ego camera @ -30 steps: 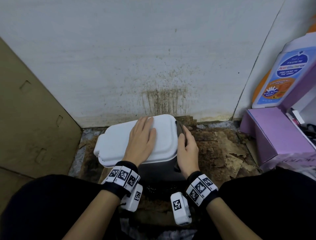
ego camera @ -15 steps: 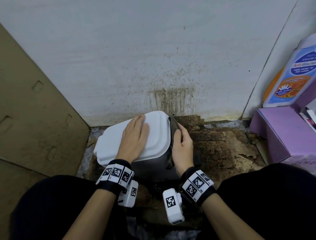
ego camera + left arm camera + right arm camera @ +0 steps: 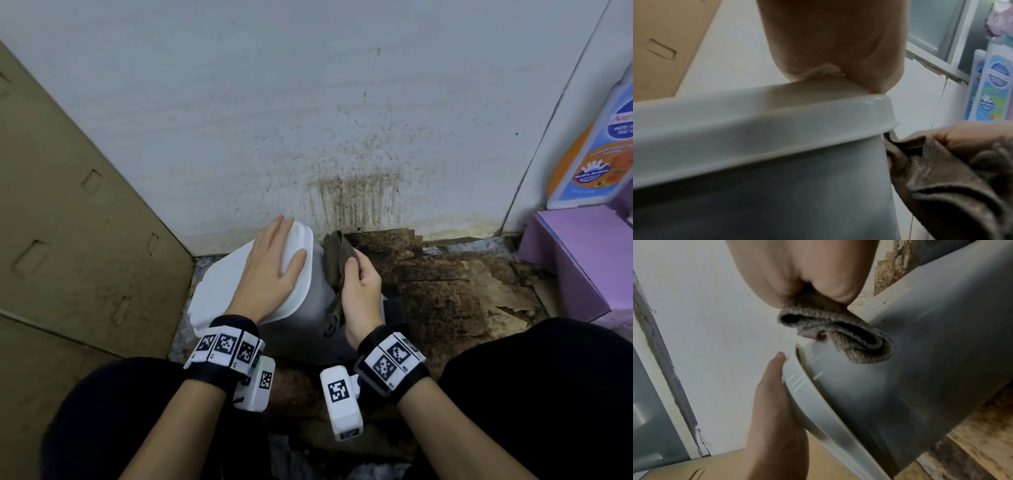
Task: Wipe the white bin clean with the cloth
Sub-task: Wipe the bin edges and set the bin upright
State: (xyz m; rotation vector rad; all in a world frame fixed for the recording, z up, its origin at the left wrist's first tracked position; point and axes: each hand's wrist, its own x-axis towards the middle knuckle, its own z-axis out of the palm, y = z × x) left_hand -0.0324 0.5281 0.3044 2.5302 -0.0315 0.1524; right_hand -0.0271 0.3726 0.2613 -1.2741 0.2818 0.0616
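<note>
Head view: lidded white bin (image 3: 310, 301) (contents hidden), cloth (image 3: 335, 270) against side.

The white bin (image 3: 301, 308) is smooth, slightly glossy plastic, lid (image 3: 764, 123) included. The cloth (image 3: 840, 332) is a coarse, ribbed brown knit. Beneath lies rough, stained, peeling cardboard (image 3: 445, 291); the wall (image 3: 274, 102) looks matt.

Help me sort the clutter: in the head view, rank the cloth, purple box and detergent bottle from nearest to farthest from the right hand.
1. cloth: gripped in the right hand, against the bin's side.
2. purple box: on the floor, far right.
3. detergent bottle: above the box, by the wall.
</note>
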